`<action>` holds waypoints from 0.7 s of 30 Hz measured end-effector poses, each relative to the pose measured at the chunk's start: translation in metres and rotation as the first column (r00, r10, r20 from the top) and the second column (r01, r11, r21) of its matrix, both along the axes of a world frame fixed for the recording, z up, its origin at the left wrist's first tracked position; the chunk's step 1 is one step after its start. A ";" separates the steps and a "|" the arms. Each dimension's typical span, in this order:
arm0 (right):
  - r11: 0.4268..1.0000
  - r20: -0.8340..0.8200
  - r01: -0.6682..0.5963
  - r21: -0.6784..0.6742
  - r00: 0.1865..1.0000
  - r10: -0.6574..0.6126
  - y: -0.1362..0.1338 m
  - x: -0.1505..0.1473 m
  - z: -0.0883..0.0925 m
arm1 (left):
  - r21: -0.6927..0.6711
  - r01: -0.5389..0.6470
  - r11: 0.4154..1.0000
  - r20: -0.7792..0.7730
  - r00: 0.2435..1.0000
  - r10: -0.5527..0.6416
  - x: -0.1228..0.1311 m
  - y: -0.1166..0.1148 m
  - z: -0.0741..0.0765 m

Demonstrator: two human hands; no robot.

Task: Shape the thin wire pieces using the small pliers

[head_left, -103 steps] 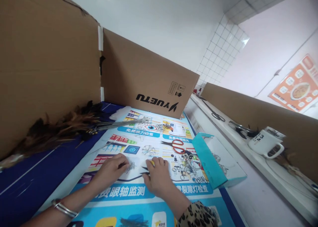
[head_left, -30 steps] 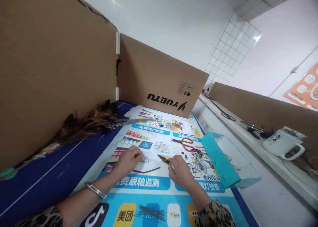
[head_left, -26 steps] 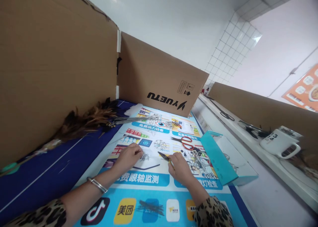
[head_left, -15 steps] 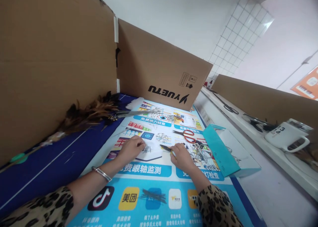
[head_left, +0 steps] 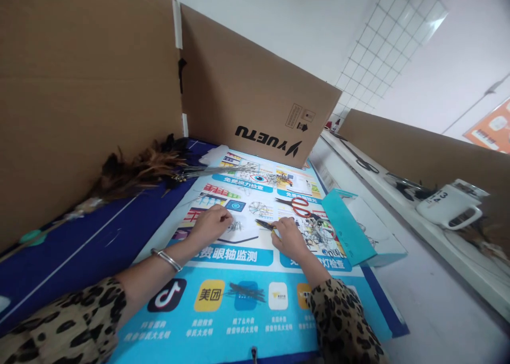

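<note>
My left hand rests on a printed blue poster with its fingers pinched on a small bundle of thin metal wires. A few centimetres to the right, my right hand is closed around a small pair of yellow-handled pliers, whose dark tip points left toward the wires without touching them. A pile of wire rings lies just right of my right hand. Red-handled scissors lie beyond it.
Brown feathers on wire stems lie at the left on the blue cloth. Cardboard walls enclose the back and left. A teal box sits at the right, a white mug on the ledge. Dark wire pieces lie near me.
The view has tilted down, so more of the poster and my sleeves show. Earlier my right hand covered the pliers close to the wires; now it holds them a little apart, tip pointing left.
</note>
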State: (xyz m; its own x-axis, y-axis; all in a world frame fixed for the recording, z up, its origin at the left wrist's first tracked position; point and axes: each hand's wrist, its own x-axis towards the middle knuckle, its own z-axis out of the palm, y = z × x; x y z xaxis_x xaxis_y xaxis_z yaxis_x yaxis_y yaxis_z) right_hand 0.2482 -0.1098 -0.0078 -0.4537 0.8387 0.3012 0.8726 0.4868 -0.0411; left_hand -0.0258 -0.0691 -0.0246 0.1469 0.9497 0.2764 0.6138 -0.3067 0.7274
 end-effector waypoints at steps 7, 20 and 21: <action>0.998 -0.008 0.042 0.036 0.999 -0.042 0.001 -0.002 -0.001 | 0.021 0.014 1.000 -0.023 1.000 -0.014 0.001 -0.002 0.007; 0.995 0.010 0.071 0.071 0.997 -0.072 -0.006 -0.007 0.003 | 0.034 0.038 0.999 -0.002 0.999 -0.038 0.004 -0.015 0.021; 0.995 0.010 0.070 0.074 0.997 -0.071 -0.006 -0.007 0.003 | 0.036 0.041 0.998 0.003 0.999 -0.041 0.004 -0.015 0.022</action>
